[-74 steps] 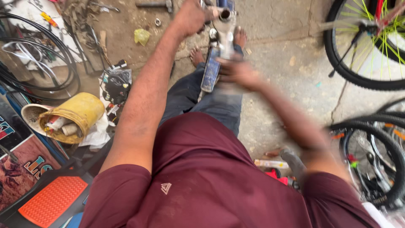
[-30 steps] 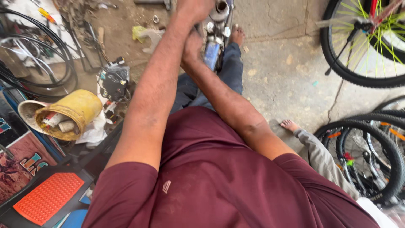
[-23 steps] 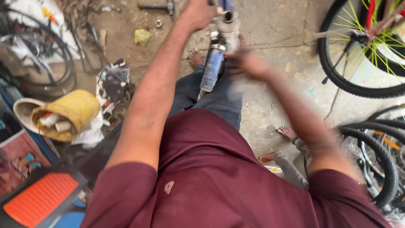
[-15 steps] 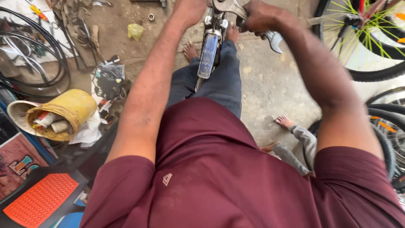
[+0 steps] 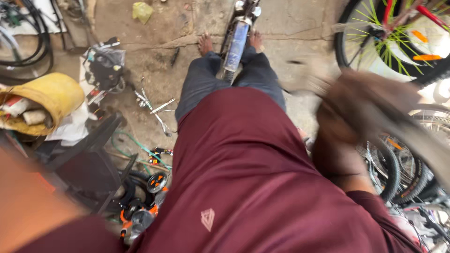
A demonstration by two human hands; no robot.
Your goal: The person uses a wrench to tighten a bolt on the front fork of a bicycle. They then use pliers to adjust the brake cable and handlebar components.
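Blue tubular bike frame (image 5: 236, 44), glossy paint, chrome fittings at its far end, lies on the ground between the person's lower legs; bare feet either side of it. Dark grey trousers, matte maroon shirt fills mid-frame.

Floor (image 5: 154, 51): rough concrete, cracked, dusty. Outdoor repair spot. Left: yellow bucket (image 5: 44, 100) on its side, dented, stuffed with rags and scraps. Black rubber tyres (image 5: 28, 40) stacked upper left. Thin chrome rods (image 5: 154, 110) loose on the floor, green hose (image 5: 136, 147) coiled near them. Small black wheels with orange trim (image 5: 145, 197) lower centre. Upper right: bike wheel (image 5: 398, 37), black tyre, neon green spokes; more wheels stacked at the right edge.

Right hand (image 5: 365, 105): heavy motion blur, raised at the right, well clear of the frame. Can't tell its opening or whether it holds anything. Left hand: only a blurred forearm (image 5: 33, 201) at the lower-left corner, the hand itself is out of shot.
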